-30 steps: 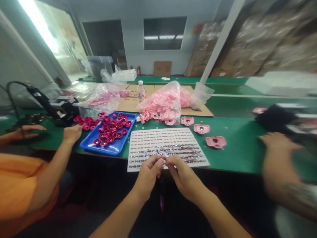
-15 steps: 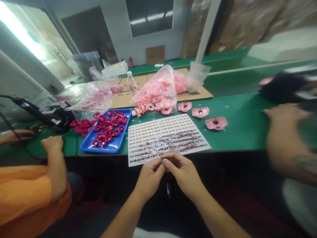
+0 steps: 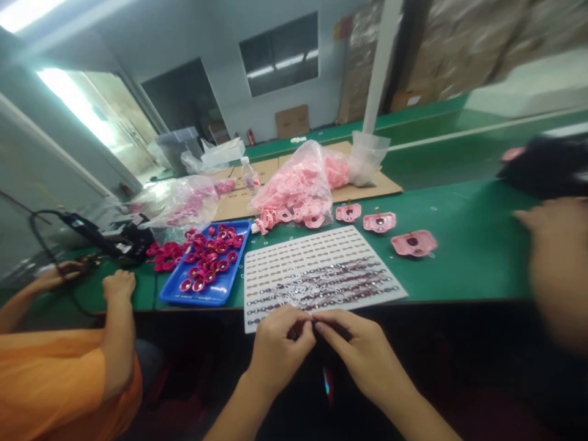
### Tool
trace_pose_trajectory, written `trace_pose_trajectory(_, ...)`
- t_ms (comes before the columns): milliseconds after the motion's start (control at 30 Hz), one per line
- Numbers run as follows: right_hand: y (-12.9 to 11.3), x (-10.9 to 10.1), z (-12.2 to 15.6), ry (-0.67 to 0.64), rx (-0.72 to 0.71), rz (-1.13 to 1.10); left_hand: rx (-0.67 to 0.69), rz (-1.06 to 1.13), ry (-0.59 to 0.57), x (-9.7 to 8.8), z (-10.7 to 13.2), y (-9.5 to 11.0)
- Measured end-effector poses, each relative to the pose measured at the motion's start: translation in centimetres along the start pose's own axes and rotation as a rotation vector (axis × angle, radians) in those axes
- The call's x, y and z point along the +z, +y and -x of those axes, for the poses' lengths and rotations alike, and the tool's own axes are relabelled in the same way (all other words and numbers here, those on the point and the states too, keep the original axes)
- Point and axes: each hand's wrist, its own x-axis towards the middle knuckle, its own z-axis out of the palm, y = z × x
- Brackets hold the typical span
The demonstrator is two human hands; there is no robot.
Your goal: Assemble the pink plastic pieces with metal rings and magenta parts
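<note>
My left hand (image 3: 281, 346) and my right hand (image 3: 361, 349) meet at the near edge of the green bench, just past the front corner of a white sheet (image 3: 321, 275). Their fingertips pinch a small dark strip (image 3: 331, 329), partly hidden by my fingers. The sheet carries rows of small metallic-looking pieces, with a tangle of silvery strips across its middle. Past the sheet's far edge lie several pink plastic parts (image 3: 379, 222). A blue tray (image 3: 206, 266) of magenta rings sits to the left of the sheet.
Bags of pink plastic parts (image 3: 294, 190) rest on cardboard (image 3: 367, 191) behind. A co-worker's orange sleeve (image 3: 59, 373) and hands (image 3: 117, 286) are at the left, by a black corded tool (image 3: 105, 236). Another person's blurred hand (image 3: 551, 245) is at the right, near a black object (image 3: 546, 166).
My hands have drawn back toward the bench's near edge, apart from the sheet's silvery strips. The whole view has tilted as my head turned. The co-workers' hands have shifted slightly.
</note>
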Motion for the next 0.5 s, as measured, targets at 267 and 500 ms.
trace_pose_trajectory(267, 1.0, -0.3, -0.8, -0.06, 0.119, -0.054, -0.072, 0.148, -0.019, -0.1, -1.2, -0.4)
trace_pose_trajectory(500, 2.9, 2.2, -1.0, -0.131, 0.196, -0.518, -0.431, 0.821, -0.297, 2.0, -1.4, -2.7)
